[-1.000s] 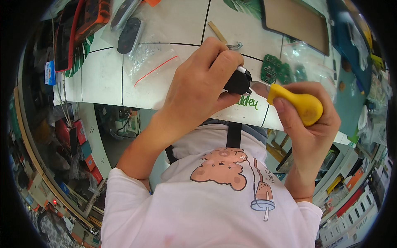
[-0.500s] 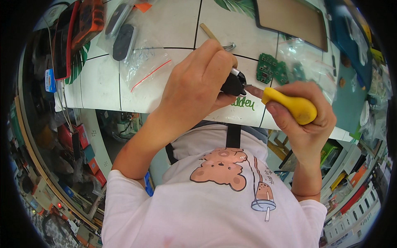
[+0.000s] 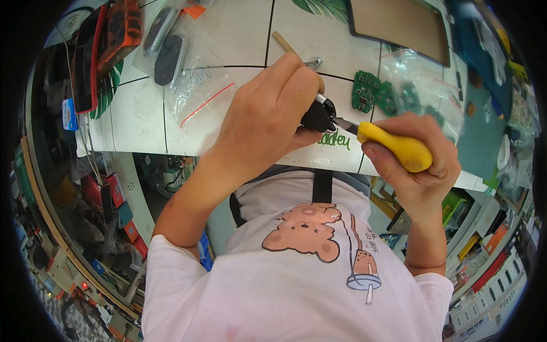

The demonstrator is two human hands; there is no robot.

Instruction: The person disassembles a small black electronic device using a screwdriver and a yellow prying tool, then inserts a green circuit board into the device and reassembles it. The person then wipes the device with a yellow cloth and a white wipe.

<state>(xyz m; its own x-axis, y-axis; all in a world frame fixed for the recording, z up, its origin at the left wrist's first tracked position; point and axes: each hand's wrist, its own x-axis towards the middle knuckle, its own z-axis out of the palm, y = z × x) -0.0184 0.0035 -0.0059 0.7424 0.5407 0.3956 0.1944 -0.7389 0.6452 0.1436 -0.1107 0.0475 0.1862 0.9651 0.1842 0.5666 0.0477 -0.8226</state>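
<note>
My left hand [image 3: 268,105] is closed around a small black plastic casing [image 3: 319,115] with a silver strip along its top edge. Its fingers hide much of the casing. In my right hand [image 3: 419,159] is a short knife [image 3: 399,148] with a fat yellow handle, fingers wrapped about it and thumb along the near side. The knife's flat metal blade [image 3: 346,125] points left, and its tip meets the right end of the casing. Both hands are above the front part of the white table [image 3: 188,142].
Beyond my left hand lies a tool with a tan handle [image 3: 283,41] and metal head. Green circuit boards [image 3: 364,91] sit on the right, beside a clear bag [image 3: 421,85]. Bagged grey-black casings [image 3: 170,60] are on the left. A brown tray [image 3: 399,25] stands far right.
Both hands have shifted slightly left with the casing and knife. The blade has turned a little and now looks grey rather than reddish. Its tip stays at the casing's end.
</note>
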